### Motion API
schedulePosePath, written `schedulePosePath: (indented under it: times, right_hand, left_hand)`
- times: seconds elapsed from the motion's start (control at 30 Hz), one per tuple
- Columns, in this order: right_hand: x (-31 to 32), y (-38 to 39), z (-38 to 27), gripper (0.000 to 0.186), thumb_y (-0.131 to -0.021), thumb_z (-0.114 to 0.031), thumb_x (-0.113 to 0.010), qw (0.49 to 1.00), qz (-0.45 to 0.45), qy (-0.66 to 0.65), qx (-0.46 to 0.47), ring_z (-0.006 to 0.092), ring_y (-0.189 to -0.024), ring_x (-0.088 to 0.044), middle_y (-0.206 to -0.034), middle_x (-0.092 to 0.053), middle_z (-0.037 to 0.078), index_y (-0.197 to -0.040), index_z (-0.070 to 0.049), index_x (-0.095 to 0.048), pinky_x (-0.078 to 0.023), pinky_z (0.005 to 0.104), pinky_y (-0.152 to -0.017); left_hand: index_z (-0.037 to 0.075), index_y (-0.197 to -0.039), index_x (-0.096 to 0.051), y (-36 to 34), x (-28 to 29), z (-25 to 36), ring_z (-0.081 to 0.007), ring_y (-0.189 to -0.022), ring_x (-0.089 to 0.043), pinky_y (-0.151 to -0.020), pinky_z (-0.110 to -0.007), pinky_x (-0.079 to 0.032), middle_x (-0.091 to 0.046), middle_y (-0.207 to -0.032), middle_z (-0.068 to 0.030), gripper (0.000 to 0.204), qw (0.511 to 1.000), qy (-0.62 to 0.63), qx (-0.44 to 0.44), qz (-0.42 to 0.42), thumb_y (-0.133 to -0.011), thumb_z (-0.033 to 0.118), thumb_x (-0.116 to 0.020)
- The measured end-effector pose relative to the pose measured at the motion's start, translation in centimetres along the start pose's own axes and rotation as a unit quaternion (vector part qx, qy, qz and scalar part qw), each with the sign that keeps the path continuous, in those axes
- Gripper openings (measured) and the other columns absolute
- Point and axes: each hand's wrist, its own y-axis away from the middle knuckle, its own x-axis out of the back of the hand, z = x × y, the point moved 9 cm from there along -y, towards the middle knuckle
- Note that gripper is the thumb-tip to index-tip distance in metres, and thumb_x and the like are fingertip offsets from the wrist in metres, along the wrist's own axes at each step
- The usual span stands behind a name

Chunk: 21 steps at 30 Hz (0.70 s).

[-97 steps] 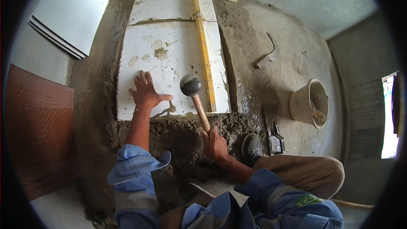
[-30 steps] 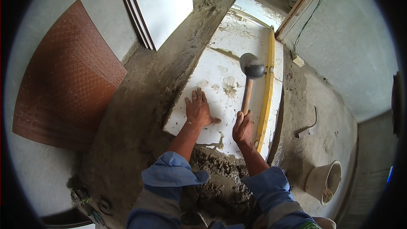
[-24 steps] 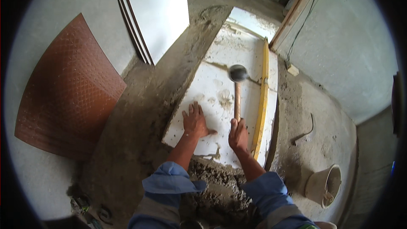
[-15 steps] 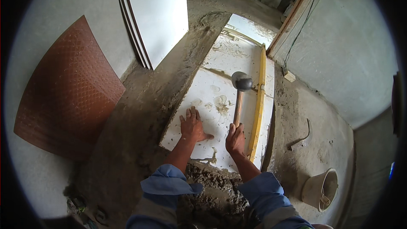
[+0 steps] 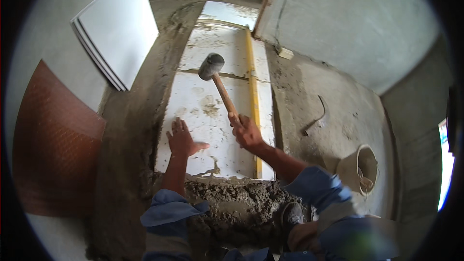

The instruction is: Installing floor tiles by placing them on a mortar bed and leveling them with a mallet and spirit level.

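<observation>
My right hand (image 5: 247, 132) is wrapped round the wooden handle of a rubber mallet (image 5: 211, 66), whose black head is held over the white tiles. My left hand (image 5: 182, 140) lies spread on the nearest white floor tile (image 5: 193, 101), thumb stretched toward the right. Mud smears mark this tile and the farther one (image 5: 217, 43) beyond the joint. A long yellow spirit level (image 5: 253, 96) lies lengthwise along the right part of the tiles, partly behind my right hand and wrist. Rough wet mortar (image 5: 237, 195) begins at the tile's near edge.
White tiles (image 5: 121, 29) lean in a stack on the left wall, with reddish-brown patterned tile (image 5: 58, 150) nearer. A trowel (image 5: 316, 120) and a bucket (image 5: 358, 169) rest on the right floor. A small block (image 5: 285, 53) sits by the right wall. My shoe (image 5: 292, 214) stands beside the mortar.
The view has shifted, so the scene sits farther left. My right hand has swung the mallet, its head now tilted to the left. My left hand stays spread on the tile.
</observation>
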Motion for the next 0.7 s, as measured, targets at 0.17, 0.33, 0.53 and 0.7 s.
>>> schedulePosePath:
  times: [0.17,0.33,0.53,0.7]
  right_hand:
    - [11.9,3.4,2.9,0.039,-0.106,-0.040,-0.049,0.990,-0.081,0.023,-0.110,0.0277,-0.062,-0.055,-0.072,-0.057,0.015,-0.103,-0.003,-0.059,-0.043,0.0449,-0.049]
    - [19.7,11.7,9.7,0.033,-0.105,-0.034,-0.054,0.993,0.059,0.083,0.063,0.0269,-0.062,-0.055,-0.072,-0.057,0.014,-0.106,-0.002,-0.055,-0.045,0.0432,-0.054]
    - [13.5,12.9,18.5,0.041,-0.106,-0.041,-0.048,0.947,0.066,-0.160,-0.270,0.0181,-0.064,-0.048,-0.069,-0.051,0.011,-0.103,-0.001,-0.054,-0.042,0.0381,-0.058]
    - [11.9,9.4,20.6,0.038,-0.107,-0.036,-0.045,0.954,0.072,-0.172,-0.236,0.0242,-0.062,-0.050,-0.070,-0.051,0.014,-0.102,0.000,-0.054,-0.041,0.0393,-0.058]
  left_hand:
    - [-0.006,-0.157,-0.016,-0.1,-0.5,-1.1,-0.0394,-0.153,-0.016,-0.118,-0.062,-0.024,-0.014,-0.166,-0.0246,0.149,1.000,-0.012,0.004,-0.020,-0.054,0.081,-0.078]
    - [0.020,-0.162,-0.019,-1.2,-0.4,4.5,-0.0437,-0.152,-0.018,-0.117,-0.063,-0.024,-0.015,-0.165,-0.0261,0.126,0.991,-0.087,0.034,-0.097,-0.065,0.077,-0.075]
    - [0.026,-0.157,-0.034,-5.7,-2.5,14.0,-0.0466,-0.151,-0.018,-0.117,-0.067,-0.021,-0.021,-0.166,-0.0138,0.092,0.981,-0.052,-0.180,-0.042,-0.082,0.068,-0.067]
    - [0.030,-0.158,-0.031,-10.4,-3.5,19.2,-0.0455,-0.152,-0.014,-0.115,-0.074,-0.015,-0.018,-0.168,-0.0123,0.066,0.983,-0.078,-0.158,0.041,-0.100,0.059,-0.043]
